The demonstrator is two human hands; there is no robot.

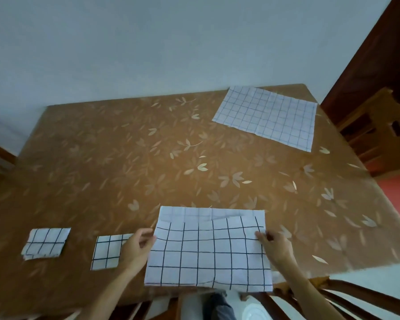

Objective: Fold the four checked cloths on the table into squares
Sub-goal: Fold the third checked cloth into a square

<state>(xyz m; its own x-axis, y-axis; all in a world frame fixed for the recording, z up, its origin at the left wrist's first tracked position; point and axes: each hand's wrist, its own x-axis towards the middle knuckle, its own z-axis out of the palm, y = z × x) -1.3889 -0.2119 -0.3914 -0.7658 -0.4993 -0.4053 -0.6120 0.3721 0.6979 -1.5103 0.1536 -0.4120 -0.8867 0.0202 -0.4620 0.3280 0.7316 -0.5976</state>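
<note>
A white cloth with black checks point(208, 252) lies at the table's near edge, folded over on itself, its upper layer stopping short of the far edge. My left hand point(138, 247) pinches its left edge and my right hand point(275, 244) pinches its right edge. Two small folded checked squares sit to the left: one point(45, 243) at the far left, another point(106, 251) partly under my left hand. An unfolded checked cloth point(267, 116) lies flat at the far right corner.
The table point(125, 158) has a brown leaf-patterned cover and stands against a pale wall. A wooden chair point(376, 132) is at the right side, and another chair's back point(333, 296) shows below the near edge.
</note>
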